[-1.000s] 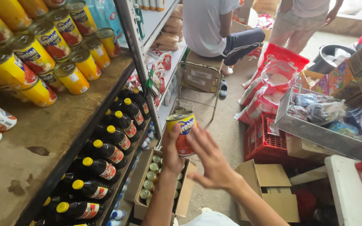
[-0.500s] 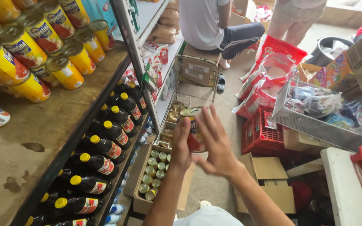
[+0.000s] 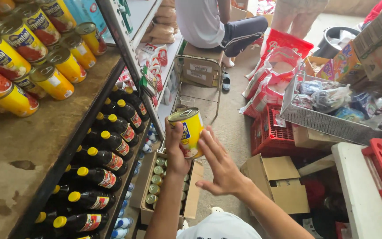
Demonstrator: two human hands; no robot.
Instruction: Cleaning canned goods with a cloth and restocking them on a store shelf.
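Gripping a yellow can (image 3: 186, 132) from below and behind, the left hand (image 3: 175, 152) has its thumb and fingers curled round the can's lower half and holds it upright in the aisle, above an open cardboard box (image 3: 166, 188) on the floor. The right hand (image 3: 221, 170) is spread wide just beside the can, palm turned toward it, fingers straight and fanned; its fingertips (image 3: 204, 137) lie at the can's right side, and whether they touch the label cannot be told.

Below the can, the box holds rows of small tins (image 3: 155, 179) seen from the top. To the left stands a wooden shelf (image 3: 45, 141), its lower level packed with dark bottles (image 3: 107, 155) with yellow caps lying neck outward, its upper board carrying more yellow cans (image 3: 51, 79) with red and yellow labels, laid on their sides.

To the right, an empty cardboard box (image 3: 279, 177) sits by a red plastic crate (image 3: 273, 132), and a wire basket (image 3: 328, 119) of wrapped goods rests above them. Farther down the aisle, a seated person in a white shirt (image 3: 200, 20) sits on a box.
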